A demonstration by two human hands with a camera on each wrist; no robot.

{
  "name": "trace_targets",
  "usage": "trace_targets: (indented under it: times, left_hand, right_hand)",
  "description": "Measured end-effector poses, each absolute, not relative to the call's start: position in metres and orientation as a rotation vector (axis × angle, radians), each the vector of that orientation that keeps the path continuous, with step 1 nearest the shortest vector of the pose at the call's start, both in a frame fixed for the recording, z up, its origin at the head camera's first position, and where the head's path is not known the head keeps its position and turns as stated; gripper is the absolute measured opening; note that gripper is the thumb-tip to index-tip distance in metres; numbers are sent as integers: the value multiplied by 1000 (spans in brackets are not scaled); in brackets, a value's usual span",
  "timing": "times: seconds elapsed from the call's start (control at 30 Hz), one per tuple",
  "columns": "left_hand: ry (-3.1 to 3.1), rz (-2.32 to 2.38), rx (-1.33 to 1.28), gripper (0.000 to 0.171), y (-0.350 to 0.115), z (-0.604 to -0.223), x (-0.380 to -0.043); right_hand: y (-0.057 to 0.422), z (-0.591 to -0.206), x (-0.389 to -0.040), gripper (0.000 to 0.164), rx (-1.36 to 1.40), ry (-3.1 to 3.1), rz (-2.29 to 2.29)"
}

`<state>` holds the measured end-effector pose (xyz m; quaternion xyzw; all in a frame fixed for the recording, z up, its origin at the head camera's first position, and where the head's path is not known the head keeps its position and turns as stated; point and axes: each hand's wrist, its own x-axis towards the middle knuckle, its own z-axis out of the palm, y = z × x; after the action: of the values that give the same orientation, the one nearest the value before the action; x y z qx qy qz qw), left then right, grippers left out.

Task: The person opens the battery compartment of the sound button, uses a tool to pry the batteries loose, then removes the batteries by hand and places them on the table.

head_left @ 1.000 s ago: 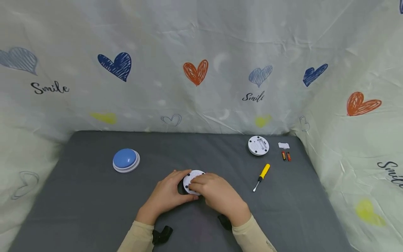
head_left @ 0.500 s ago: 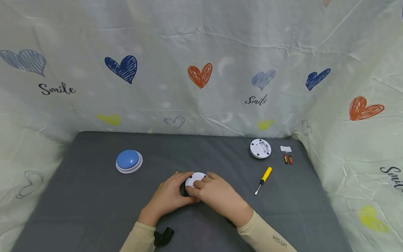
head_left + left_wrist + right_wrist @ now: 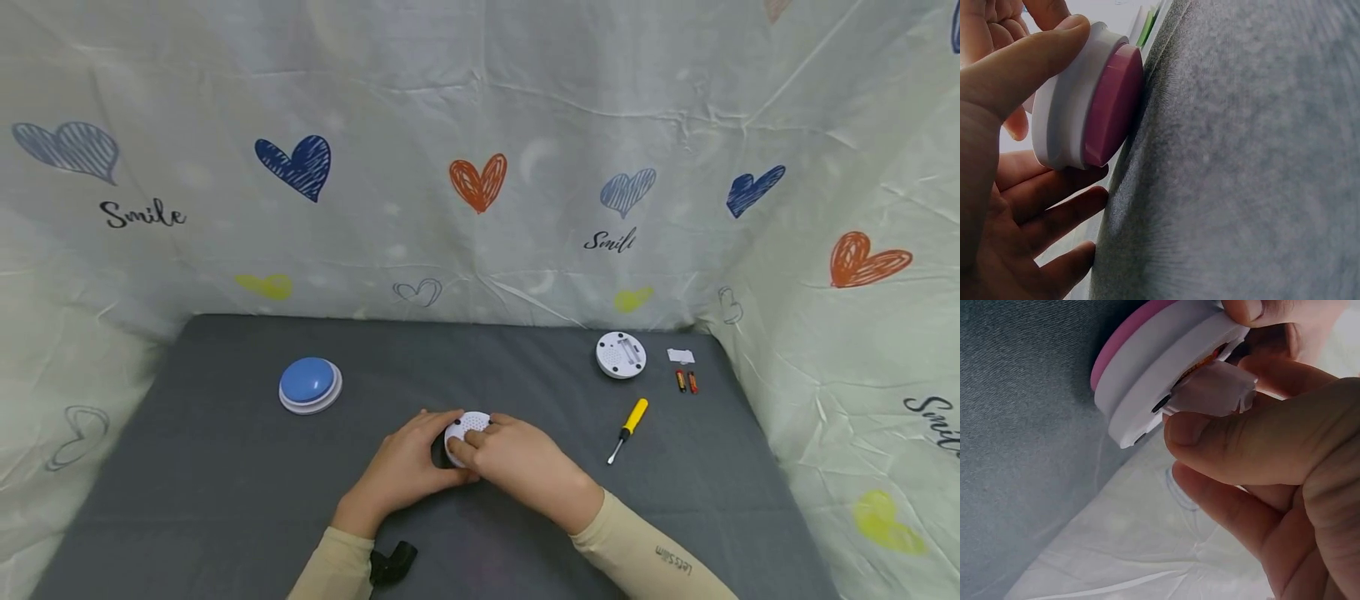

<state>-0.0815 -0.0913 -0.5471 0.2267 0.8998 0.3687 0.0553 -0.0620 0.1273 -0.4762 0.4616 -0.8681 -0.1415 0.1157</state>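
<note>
A round white push-button device (image 3: 468, 423) with a pink dome (image 3: 1113, 106) lies dome-down on the grey cloth, its dotted base upward. My left hand (image 3: 405, 468) grips its side, thumb on the near edge and fingers around the far side. Between thumb and fingers, my right hand (image 3: 525, 468) pinches a small white battery cover (image 3: 1213, 390), tilted against the base. Beneath that cover an orange battery (image 3: 1200, 364) shows in the compartment. From the head view, the right fingers hide the cover and the compartment.
A blue-domed button (image 3: 308, 383) stands at left. Toward the back right lie an overturned white button (image 3: 621, 356) with its battery compartment uncovered, a white cover (image 3: 681, 356) and two batteries (image 3: 686, 382). A yellow-handled screwdriver (image 3: 627, 430) is right of my hands. A printed curtain (image 3: 480, 250) hangs behind.
My right wrist has turned and its forearm has swung outward to the right, with its fingers shifting on the base. The left hand keeps its hold. The head view has shifted slightly.
</note>
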Motion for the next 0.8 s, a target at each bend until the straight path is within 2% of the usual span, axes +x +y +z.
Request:
trace_targets:
  times: [0.3, 0.5, 0.8]
  left_hand:
    - [2698, 1136, 659, 92, -89, -546, -84]
    - [2709, 1117, 649, 92, -87, -546, -84]
    - [2752, 1069, 617, 97, -85, -547, -84]
  right_hand:
    - [140, -474, -69, 33, 1311, -2503, -373]
    - [163, -476, -74, 35, 1166, -2526, -164]
    - [220, -484, -78, 58, 826, -2616, 97]
